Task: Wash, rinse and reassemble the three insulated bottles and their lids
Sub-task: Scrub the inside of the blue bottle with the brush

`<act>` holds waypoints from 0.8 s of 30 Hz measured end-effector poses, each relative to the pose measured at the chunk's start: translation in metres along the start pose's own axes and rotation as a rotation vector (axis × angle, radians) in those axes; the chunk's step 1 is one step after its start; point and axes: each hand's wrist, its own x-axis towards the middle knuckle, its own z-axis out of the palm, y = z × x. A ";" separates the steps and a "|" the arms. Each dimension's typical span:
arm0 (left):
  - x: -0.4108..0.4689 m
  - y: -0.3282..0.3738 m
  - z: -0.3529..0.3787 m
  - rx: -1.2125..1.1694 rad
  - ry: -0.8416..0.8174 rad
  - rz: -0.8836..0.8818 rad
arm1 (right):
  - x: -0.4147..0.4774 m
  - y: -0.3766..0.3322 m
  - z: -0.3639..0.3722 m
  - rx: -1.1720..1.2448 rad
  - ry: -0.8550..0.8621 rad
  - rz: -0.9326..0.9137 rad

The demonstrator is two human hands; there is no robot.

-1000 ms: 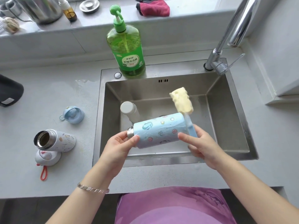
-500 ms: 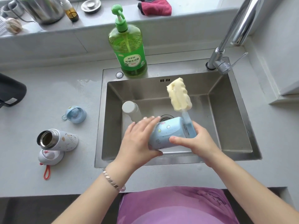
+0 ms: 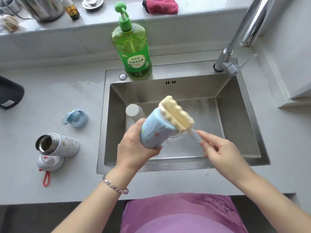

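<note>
Both hands over sink [image 3: 185, 167]: L hand [image 3: 136, 148] grips blue bottle [image 3: 154, 132], axis tilted up toward back rim. R hand [image 3: 222, 153] fingers [image 3: 207, 136] pinch sponge brush [image 3: 176, 115] handle; sponge lies across bottle's upper end.

Taking the rectangular stainless-steel sink [image 3: 244, 91] as the dial, bare basin floor lies open from 2 to 5 o'clock. The held patterned blue bottle [image 3: 154, 133] and yellow sponge brush [image 3: 176, 115] fill the middle. A white-topped bottle [image 3: 133, 111] stands at 10. A green pump soap bottle [image 3: 133, 54] blocks 12, and the chrome tap [image 3: 226, 63] blocks 1. At 9, a pale blue lid [image 3: 76, 117], a lying white printed bottle [image 3: 67, 147] and a white lid with red loop [image 3: 50, 163] crowd the grey counter [image 3: 50, 98].
</note>
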 end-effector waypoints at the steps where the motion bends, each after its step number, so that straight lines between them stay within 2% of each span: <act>1: 0.000 0.000 0.000 0.021 0.002 0.003 | 0.000 -0.001 0.000 -0.033 0.004 -0.017; 4: 0.000 -0.002 0.000 0.039 0.008 0.005 | -0.003 -0.006 0.004 -0.075 -0.026 -0.065; 8: -0.005 0.000 -0.001 0.096 -0.031 0.071 | 0.000 -0.001 0.001 -0.098 0.023 -0.006; 12: 0.001 -0.003 -0.001 0.037 0.006 -0.026 | -0.013 -0.009 0.010 -0.124 0.000 -0.076; 17: -0.003 0.004 0.001 0.134 -0.032 0.072 | -0.006 -0.006 0.005 -0.144 0.043 -0.064; 21: 0.006 -0.001 -0.002 0.141 0.017 -0.006 | -0.013 -0.008 0.009 -0.177 0.017 -0.102; 24: 0.000 0.005 0.001 0.198 -0.028 0.061 | -0.008 -0.005 0.007 -0.156 0.047 -0.089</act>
